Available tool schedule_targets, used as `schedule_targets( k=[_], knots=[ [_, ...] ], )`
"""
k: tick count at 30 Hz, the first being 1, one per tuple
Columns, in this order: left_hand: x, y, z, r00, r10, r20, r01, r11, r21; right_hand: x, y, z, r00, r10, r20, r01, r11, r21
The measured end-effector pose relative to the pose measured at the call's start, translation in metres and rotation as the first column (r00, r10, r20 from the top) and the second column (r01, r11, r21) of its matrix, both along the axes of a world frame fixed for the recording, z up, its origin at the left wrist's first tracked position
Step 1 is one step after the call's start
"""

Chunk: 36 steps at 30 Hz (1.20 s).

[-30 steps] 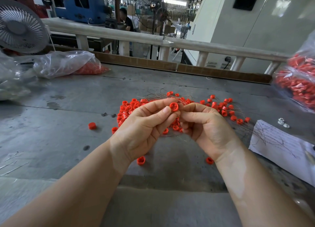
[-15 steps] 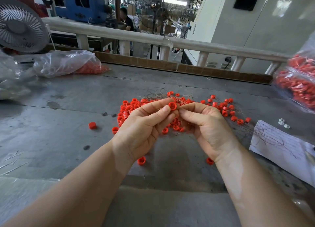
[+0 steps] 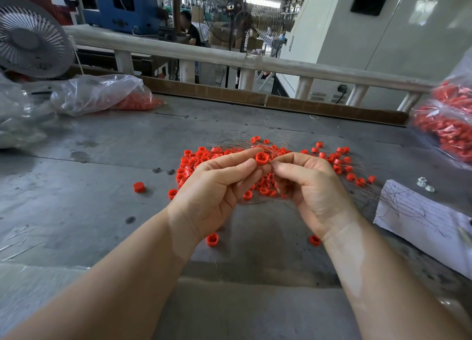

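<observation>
My left hand (image 3: 217, 186) pinches a small red plastic cap (image 3: 261, 158) between thumb and forefinger, its open side facing me. My right hand (image 3: 310, 186) is close against the cap's right side, its thumb and forefinger pinched together on what looks like a thin wire; the wire itself is too fine to make out there. Behind both hands lies a pile of red caps (image 3: 196, 160) mixed with thin wires (image 3: 242, 141) on the grey metal table (image 3: 89, 206).
Loose caps lie at the left (image 3: 139, 187) and near my wrists (image 3: 212, 239). A paper sheet (image 3: 429, 222) with wires and small white parts (image 3: 424, 183) sits right. Bags of red caps lie back left (image 3: 102, 94) and far right (image 3: 449, 125). A fan (image 3: 30, 36) stands left.
Both hands have stayed together over the pile. The cap between my left fingers has turned slightly, and my right fingertips have closed in against it.
</observation>
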<state>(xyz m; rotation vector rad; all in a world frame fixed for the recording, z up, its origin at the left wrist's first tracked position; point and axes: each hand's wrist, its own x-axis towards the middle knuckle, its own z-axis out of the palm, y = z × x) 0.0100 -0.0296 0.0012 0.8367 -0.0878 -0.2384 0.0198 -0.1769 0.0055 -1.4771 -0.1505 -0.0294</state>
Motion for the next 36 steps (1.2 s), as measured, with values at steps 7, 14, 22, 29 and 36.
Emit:
schedule_targets(
  k=[7, 14, 22, 29, 36],
  knots=[
    [0.0003, 0.0003, -0.001, 1.0, 0.008, 0.007, -0.008, 0.999, 0.033, -0.0006, 0.0015, 0.0007, 0.999, -0.001, 0.037, 0.002, 1.0, -0.012],
    [0.0009, 0.0009, -0.0006, 1.0, 0.007, 0.002, -0.007, 0.999, 0.052, -0.0022, 0.0023, 0.0017, 0.999, -0.004, 0.049, 0.005, 1.0, -0.02],
    [0.0003, 0.0006, -0.0009, 1.0, 0.005, -0.002, -0.005, 0.999, 0.052, -0.0013, 0.0008, 0.0007, 1.0, 0.008, 0.022, -0.008, 1.0, -0.016],
    [-0.0002, -0.0004, 0.0008, 1.0, -0.01, -0.023, 0.011, 1.0, 0.02, -0.0001, -0.0016, -0.0006, 0.998, 0.061, -0.02, -0.06, 0.997, 0.039],
    [-0.0018, -0.0023, 0.0011, 0.999, -0.023, -0.034, 0.023, 1.0, 0.002, 0.0006, -0.0013, -0.0029, 0.988, 0.124, -0.088, -0.114, 0.987, 0.114]
  ],
)
